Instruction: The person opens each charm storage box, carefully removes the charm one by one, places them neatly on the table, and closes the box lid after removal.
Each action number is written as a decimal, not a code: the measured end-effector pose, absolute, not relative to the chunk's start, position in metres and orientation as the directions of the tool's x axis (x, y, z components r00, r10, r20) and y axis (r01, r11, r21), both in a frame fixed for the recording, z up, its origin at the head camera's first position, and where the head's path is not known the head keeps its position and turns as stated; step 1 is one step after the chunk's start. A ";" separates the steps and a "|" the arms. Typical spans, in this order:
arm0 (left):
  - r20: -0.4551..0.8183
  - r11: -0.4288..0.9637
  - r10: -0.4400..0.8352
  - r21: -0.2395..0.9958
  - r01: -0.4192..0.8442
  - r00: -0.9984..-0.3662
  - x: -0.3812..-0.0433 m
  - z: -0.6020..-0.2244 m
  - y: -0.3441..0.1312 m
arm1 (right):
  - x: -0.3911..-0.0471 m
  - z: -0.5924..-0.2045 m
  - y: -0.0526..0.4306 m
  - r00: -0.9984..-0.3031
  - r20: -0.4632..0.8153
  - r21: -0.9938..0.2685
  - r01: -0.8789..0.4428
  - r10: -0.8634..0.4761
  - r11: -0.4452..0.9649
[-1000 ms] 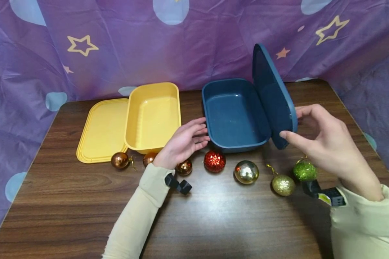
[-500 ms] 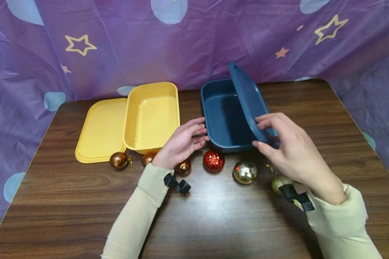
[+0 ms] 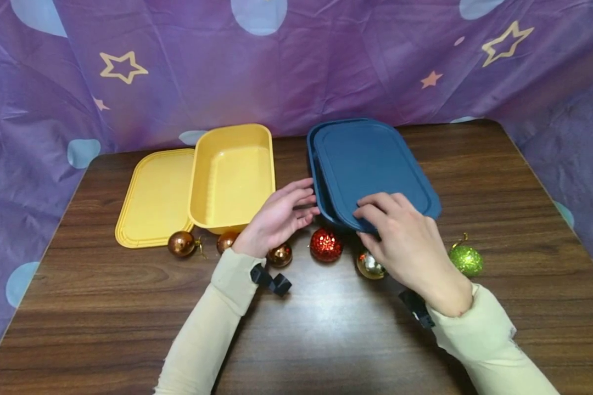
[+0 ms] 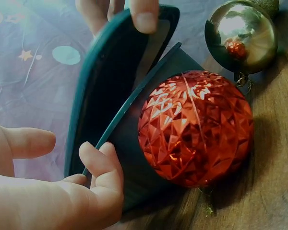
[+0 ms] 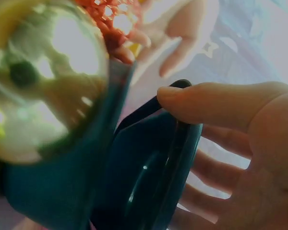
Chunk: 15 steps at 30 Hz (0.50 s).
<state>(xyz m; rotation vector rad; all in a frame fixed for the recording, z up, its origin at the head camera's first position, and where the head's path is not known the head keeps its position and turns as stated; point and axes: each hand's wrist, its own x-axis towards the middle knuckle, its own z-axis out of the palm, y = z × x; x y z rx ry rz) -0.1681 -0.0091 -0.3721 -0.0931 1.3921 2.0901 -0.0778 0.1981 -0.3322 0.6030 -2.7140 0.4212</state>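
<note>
My right hand (image 3: pixel 407 249) pinches the near edge of a dark blue lid (image 3: pixel 375 164), thumb below and fingers on top. The lid lies over the blue box (image 3: pixel 318 184), shifted to the right and tilted, so a gap shows along the box's left side. In the left wrist view, the lid (image 4: pixel 93 91) stands apart from the box rim (image 4: pixel 134 93). My left hand (image 3: pixel 277 219) rests its fingers against the left wall of the box. Close in front of the box sit a shiny red bauble (image 3: pixel 326 245) and a gold bauble (image 3: pixel 369 264), partly hidden by my right hand.
A yellow box (image 3: pixel 233 181) stands uncovered on the left, its yellow lid (image 3: pixel 153 200) flat beside it. Several copper baubles, one (image 3: pixel 181 244) at the far left, lie in front. A green glitter bauble (image 3: pixel 466 259) lies right of my right hand. A purple curtain (image 3: pixel 188 71) hangs behind the table.
My right hand has moved left and swung the blue lid down from upright to nearly flat over the blue box. The left hand has stayed at the box's side.
</note>
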 end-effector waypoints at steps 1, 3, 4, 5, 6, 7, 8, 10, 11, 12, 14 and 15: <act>-0.383 -0.252 0.451 0.812 -0.527 -0.806 -0.168 -0.372 -0.009 | -0.078 -0.334 0.197 -0.854 0.374 -0.203 -0.456 -0.361 0.867; -0.387 -0.249 0.449 0.811 -0.529 -0.805 -0.168 -0.372 -0.009 | -0.079 -0.338 0.195 -0.849 0.375 -0.193 -0.465 -0.373 0.864; -0.388 -0.249 0.448 0.811 -0.530 -0.805 -0.168 -0.372 -0.009 | -0.079 -0.340 0.194 -0.845 0.381 -0.192 -0.470 -0.376 0.862; -0.391 -0.246 0.446 0.811 -0.530 -0.805 -0.168 -0.372 -0.009 | -0.079 -0.342 0.193 -0.841 0.387 -0.192 -0.475 -0.379 0.859; -0.392 -0.244 0.445 0.812 -0.531 -0.805 -0.168 -0.372 -0.008 | -0.080 -0.343 0.192 -0.836 0.392 -0.190 -0.481 -0.383 0.856; -0.394 -0.242 0.443 0.812 -0.531 -0.805 -0.168 -0.372 -0.008 | -0.080 -0.345 0.191 -0.834 0.394 -0.188 -0.485 -0.387 0.854; -0.395 -0.241 0.443 0.812 -0.531 -0.805 -0.168 -0.371 -0.008 | -0.080 -0.346 0.190 -0.832 0.394 -0.187 -0.489 -0.391 0.852; -0.395 -0.238 0.443 0.814 -0.530 -0.805 -0.168 -0.371 -0.008 | -0.080 -0.349 0.189 -0.828 0.389 -0.179 -0.498 -0.403 0.849; -0.394 -0.238 0.443 0.814 -0.530 -0.805 -0.168 -0.371 -0.008 | -0.080 -0.350 0.188 -0.826 0.386 -0.172 -0.502 -0.411 0.848; -0.394 -0.239 0.444 0.813 -0.530 -0.805 -0.168 -0.371 -0.008 | -0.080 -0.351 0.188 -0.824 0.384 -0.166 -0.506 -0.417 0.847; -0.393 -0.241 0.446 0.813 -0.530 -0.804 -0.168 -0.371 -0.008 | -0.081 -0.352 0.188 -0.821 0.382 -0.157 -0.511 -0.425 0.845; -0.391 -0.242 0.448 0.812 -0.530 -0.804 -0.168 -0.371 -0.008 | -0.081 -0.353 0.188 -0.821 0.382 -0.155 -0.510 -0.425 0.846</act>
